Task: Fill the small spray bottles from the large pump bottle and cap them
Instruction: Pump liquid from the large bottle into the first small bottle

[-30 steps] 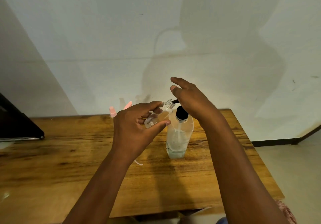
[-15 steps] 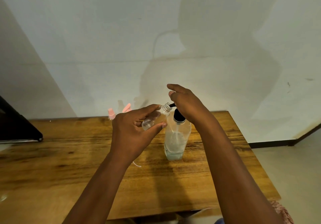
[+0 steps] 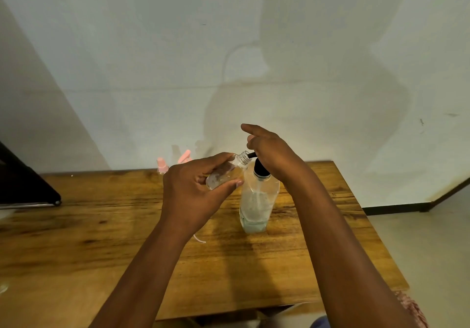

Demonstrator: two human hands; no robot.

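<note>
The large pump bottle (image 3: 256, 200) stands on the wooden table (image 3: 101, 238), with clear liquid only near its bottom, and its black pump head is covered by the right hand (image 3: 273, 154), fingers loosely bent. A small spray bottle (image 3: 226, 172), uncapped and partly filled, is held tilted by the closed fingers of the left hand (image 3: 193, 190), its mouth touching the pump spout. No label or writing can be read.

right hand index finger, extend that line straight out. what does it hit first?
Likely nothing nearby. The right hand points its index finger up and left, above the small spray bottle, toward the wall. Depth is unclear; the wall seems first.
</note>
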